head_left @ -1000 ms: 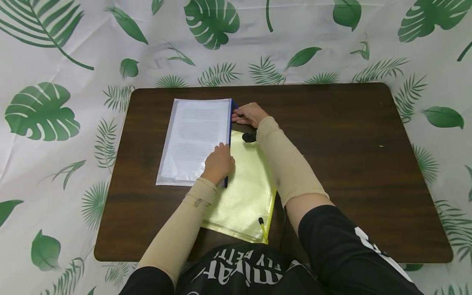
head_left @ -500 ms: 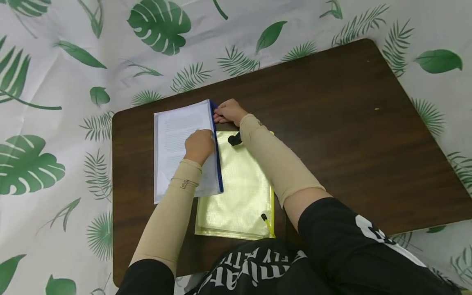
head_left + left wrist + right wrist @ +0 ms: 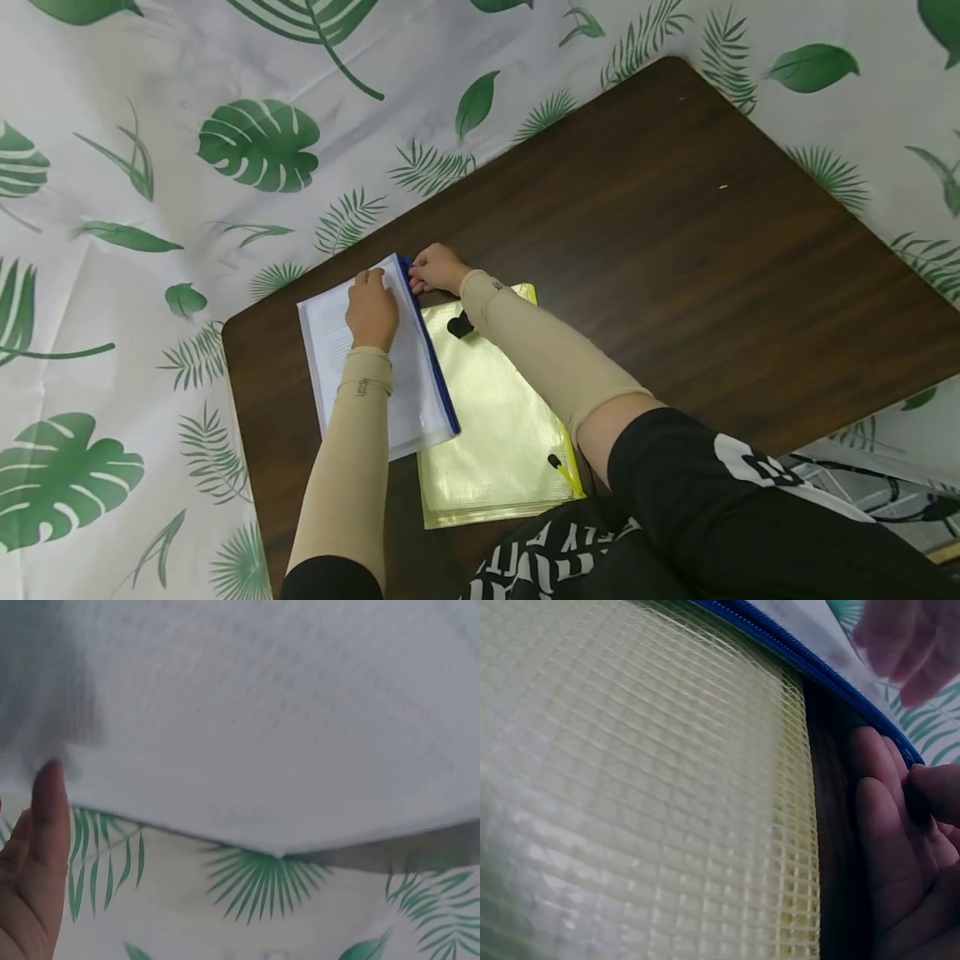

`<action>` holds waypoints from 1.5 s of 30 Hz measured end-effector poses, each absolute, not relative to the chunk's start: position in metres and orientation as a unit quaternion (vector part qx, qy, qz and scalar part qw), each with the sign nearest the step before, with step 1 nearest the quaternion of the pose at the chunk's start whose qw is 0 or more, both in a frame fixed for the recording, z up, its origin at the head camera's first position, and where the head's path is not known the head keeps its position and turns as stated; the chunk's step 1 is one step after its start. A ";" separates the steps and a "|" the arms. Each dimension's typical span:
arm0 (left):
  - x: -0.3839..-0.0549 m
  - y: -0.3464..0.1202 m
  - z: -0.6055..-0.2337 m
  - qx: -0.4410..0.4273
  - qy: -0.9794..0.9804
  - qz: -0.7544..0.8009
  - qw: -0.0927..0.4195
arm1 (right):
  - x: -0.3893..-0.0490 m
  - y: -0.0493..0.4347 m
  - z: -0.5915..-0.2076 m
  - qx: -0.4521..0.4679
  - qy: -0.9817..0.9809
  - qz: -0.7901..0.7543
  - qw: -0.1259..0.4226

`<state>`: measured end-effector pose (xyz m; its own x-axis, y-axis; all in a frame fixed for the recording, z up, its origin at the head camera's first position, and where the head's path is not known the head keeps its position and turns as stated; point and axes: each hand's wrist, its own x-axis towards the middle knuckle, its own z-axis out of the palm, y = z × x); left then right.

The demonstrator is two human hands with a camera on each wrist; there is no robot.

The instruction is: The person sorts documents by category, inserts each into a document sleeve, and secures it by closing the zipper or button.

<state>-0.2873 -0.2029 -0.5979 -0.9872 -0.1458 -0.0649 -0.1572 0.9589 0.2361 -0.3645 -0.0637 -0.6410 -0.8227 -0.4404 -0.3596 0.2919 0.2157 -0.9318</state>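
Observation:
A clear mesh zip folder with printed sheets inside lies on the left of the table, its blue zipper running along the right side. At the zipper's far end my right hand pinches the small dark zipper pull between thumb and fingers. My left hand is over the folder's upper part, near the same corner, with loosely bent fingers. The left wrist view shows one upright finger in front of the sheets. Partly beneath the folder lies a yellow mesh zip folder.
The dark wooden table stretches away to the right, with a tiny pale scrap on it. A black-tipped yellow zipper pull lies at the yellow folder's near corner. Leaf-printed cloth surrounds the table; cables show at lower right.
My left hand has slid up the folder from its lower right edge to near the top corner. The right hand keeps at the zipper's far end. The head view has turned.

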 end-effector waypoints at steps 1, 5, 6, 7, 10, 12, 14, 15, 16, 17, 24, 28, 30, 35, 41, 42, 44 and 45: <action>-0.284 -0.208 -0.602 -0.082 0.989 0.117 0.028 | -0.362 -0.069 -0.642 -0.058 0.725 -0.620 0.294; -0.277 -0.223 -0.610 -0.100 0.989 0.098 0.040 | -0.357 -0.087 -0.650 -0.084 0.730 -0.612 0.291; -0.277 -0.225 -0.611 -0.104 0.989 0.096 0.038 | -0.356 -0.090 -0.652 -0.092 0.731 -0.610 0.291; -0.277 -0.228 -0.612 -0.108 0.989 0.096 0.035 | -0.354 -0.092 -0.653 -0.098 0.728 -0.612 0.293; -0.277 -0.234 -0.616 -0.117 0.987 0.105 0.022 | -0.350 -0.095 -0.656 -0.113 0.716 -0.617 0.305; -0.278 -0.236 -0.619 -0.118 0.987 0.111 0.017 | -0.347 -0.095 -0.658 -0.118 0.709 -0.621 0.313; -0.280 -0.237 -0.624 -0.115 0.987 0.107 0.015 | -0.344 -0.093 -0.661 -0.122 0.708 -0.620 0.316; -0.281 -0.237 -0.627 -0.112 0.988 0.103 0.015 | -0.344 -0.091 -0.663 -0.122 0.709 -0.620 0.315; -0.282 -0.236 -0.630 -0.108 0.989 0.099 0.012 | -0.343 -0.089 -0.664 -0.121 0.710 -0.619 0.314; -0.283 -0.235 -0.633 -0.106 0.990 0.096 0.010 | -0.343 -0.087 -0.666 -0.121 0.712 -0.618 0.311; -0.296 -0.215 -0.649 -0.086 0.989 0.113 -0.033 | -0.346 -0.067 -0.678 -0.128 0.722 -0.617 0.286; -0.301 -0.205 -0.657 -0.077 0.990 0.109 -0.035 | -0.347 -0.057 -0.688 -0.128 0.704 -0.633 0.295; -0.303 -0.203 -0.661 -0.074 0.992 0.098 -0.031 | -0.347 -0.052 -0.694 -0.127 0.695 -0.640 0.301; -0.310 -0.202 -0.672 -0.063 0.994 0.084 -0.026 | -0.349 -0.043 -0.706 -0.122 0.687 -0.649 0.305; -0.319 -0.207 -0.676 -0.044 0.989 0.138 -0.035 | -0.359 -0.039 -0.714 -0.119 0.672 -0.667 0.300; -0.320 -0.209 -0.676 -0.042 0.987 0.154 -0.036 | -0.360 -0.039 -0.715 -0.120 0.669 -0.669 0.301; -0.321 -0.211 -0.676 -0.040 0.984 0.172 -0.031 | -0.363 -0.038 -0.716 -0.123 0.666 -0.668 0.309; -0.321 -0.212 -0.676 -0.040 0.983 0.177 -0.027 | -0.364 -0.038 -0.716 -0.126 0.666 -0.665 0.314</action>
<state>-0.3209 -0.2125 -0.6758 -0.9953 -0.0878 0.0398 -0.0684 0.9343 0.3497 -0.3635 -0.0384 -0.7159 -0.7707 -0.5854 -0.2516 0.2509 0.0842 -0.9643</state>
